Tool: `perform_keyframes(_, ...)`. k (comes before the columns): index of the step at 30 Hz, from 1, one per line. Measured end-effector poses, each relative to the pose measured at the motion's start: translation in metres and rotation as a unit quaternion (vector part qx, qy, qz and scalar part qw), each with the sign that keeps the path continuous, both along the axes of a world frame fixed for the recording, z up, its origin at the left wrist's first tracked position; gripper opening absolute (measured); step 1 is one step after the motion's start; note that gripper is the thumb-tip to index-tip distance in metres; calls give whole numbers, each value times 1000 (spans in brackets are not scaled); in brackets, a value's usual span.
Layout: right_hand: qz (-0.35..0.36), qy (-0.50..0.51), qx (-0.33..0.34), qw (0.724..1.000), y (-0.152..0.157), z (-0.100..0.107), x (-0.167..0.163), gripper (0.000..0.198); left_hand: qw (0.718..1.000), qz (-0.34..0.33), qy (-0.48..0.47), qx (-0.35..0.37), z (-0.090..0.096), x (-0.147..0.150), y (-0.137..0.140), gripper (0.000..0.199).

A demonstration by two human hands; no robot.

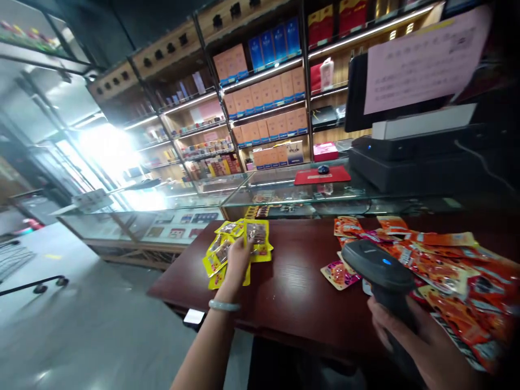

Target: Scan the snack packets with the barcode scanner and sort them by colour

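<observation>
My right hand (422, 338) is wrapped round the handle of a dark grey barcode scanner (376, 266), whose head points left with a blue light on top. At the left end of the dark red table, my left hand (239, 253) has its thumb over a yellow snack packet (259, 232) with a clear window and grips it. More yellow packets (219, 254) lie in a loose pile under and beside that hand. Orange snack packets (447, 265) spread in a heap behind and to the right of the scanner. A pink and cream packet (339, 274) lies just left of it.
The table (292, 292) has its left edge near the yellow pile. Behind stands a glass display counter (280, 196) with a red mat (309, 175) and a mouse (323, 169). At the right is a monitor (356, 97) with a pink paper sheet (422, 65). Shelves of boxes line the wall.
</observation>
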State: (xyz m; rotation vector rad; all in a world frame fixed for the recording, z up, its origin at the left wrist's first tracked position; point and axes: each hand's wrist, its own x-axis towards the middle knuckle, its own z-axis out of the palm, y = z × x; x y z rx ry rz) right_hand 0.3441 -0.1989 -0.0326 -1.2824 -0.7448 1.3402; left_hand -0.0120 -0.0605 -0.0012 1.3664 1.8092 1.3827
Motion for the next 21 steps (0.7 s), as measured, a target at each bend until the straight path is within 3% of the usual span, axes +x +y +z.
perform_keyframes(3, 0, 11, -8, 1000, 1, -4, -9, 66, 966, 160, 201, -22, 0, -47, -12, 53)
perform_keyframes(6, 1, 3, -3, 1000, 2, -1, -16, 66, 915, 244, 312, -80, -6, -56, -20, 72)
perform_keyframes(11, 1, -9, 14, 1000, 1, 6, -17, 62, 897, 118, 380, -191, -21, -40, -26, 66)
perform_keyframes(13, 18, -15, 39, 999, -1, 10, -16, 57, 887, 117, 408, -183, -22, -34, -28, 66)
perform_keyframes(16, 15, -48, 91, 995, -1, 21, -10, 50, 866, 143, 467, -104, -17, -11, -19, 71)
perform_keyframes(18, 8, -63, 116, 991, 0, 29, -1, 49, 866, 101, 485, -63, -11, 24, -6, 70)
perform_keyframes(21, -35, -82, 139, 986, -3, 39, 21, 48, 865, -62, 498, 14, -2, 112, 14, 67)
